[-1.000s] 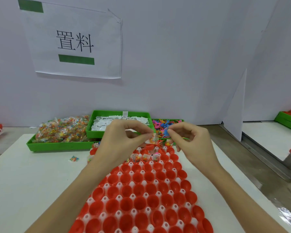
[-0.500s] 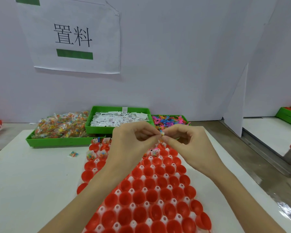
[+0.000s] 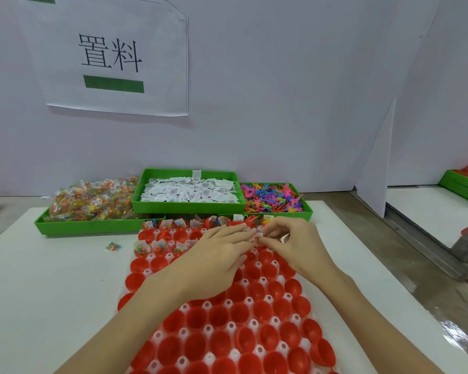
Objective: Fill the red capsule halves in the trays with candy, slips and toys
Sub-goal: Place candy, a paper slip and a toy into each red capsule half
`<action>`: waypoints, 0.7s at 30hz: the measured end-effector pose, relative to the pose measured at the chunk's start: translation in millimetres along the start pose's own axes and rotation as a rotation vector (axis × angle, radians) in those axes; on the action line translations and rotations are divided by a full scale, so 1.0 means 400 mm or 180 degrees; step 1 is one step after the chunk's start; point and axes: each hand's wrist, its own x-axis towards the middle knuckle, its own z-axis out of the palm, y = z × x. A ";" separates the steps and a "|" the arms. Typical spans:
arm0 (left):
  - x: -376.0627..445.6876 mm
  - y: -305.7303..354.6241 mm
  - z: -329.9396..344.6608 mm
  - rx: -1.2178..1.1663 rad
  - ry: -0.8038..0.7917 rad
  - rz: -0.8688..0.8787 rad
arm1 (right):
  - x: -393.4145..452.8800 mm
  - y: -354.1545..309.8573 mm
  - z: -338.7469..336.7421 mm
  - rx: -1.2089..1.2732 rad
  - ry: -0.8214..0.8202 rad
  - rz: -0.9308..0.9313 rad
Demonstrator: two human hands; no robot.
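Red capsule halves (image 3: 222,317) open-side up in white tray (image 3: 250,323); far rows hold candy packets (image 3: 161,245)

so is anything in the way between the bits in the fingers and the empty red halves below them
Nothing visible is. Both hands meet over the tray's second row, the left hand and right hand pinching a small slip and candy packet between them. The red capsule halves just below look open and empty; the hands hide the cup right under the packet.
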 end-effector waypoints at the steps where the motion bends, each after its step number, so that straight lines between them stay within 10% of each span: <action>1: 0.001 0.000 0.004 0.0059 -0.0066 0.0015 | 0.001 -0.002 0.001 -0.0057 -0.0015 -0.0032; 21: -0.001 0.010 0.004 0.0285 -0.0354 -0.0024 | 0.014 -0.007 0.011 -0.0210 -0.0171 0.0254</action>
